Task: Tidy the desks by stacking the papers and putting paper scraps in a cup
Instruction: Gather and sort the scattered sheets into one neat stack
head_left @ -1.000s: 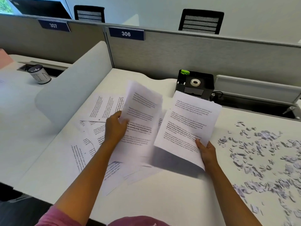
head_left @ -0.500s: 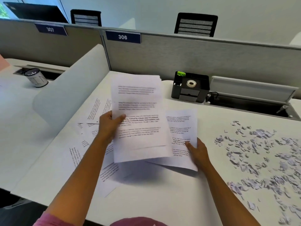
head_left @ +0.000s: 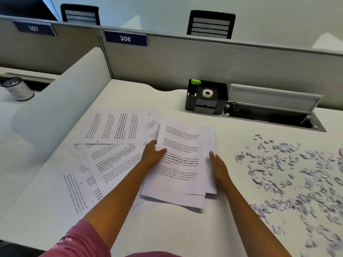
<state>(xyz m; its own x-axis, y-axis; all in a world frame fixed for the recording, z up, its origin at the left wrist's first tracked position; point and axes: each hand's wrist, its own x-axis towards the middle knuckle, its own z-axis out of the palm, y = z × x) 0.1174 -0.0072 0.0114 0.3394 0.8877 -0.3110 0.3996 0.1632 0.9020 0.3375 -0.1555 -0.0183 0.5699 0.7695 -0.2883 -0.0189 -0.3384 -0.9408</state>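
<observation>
Papers [head_left: 182,164] are mid-stacking: left hand [head_left: 153,154] pinches their edge, right hand [head_left: 218,165] presses flat alongside; next, square edges, collect loose sheets [head_left: 115,156].

You have one view only, worn on your head, looking forward and steeply down across the table [head_left: 167,229]. Both forearms reach in from the near edge, close to the lens. The far partition [head_left: 204,64] runs along the top, and the wide lens bends straight edges towards the corners.
</observation>
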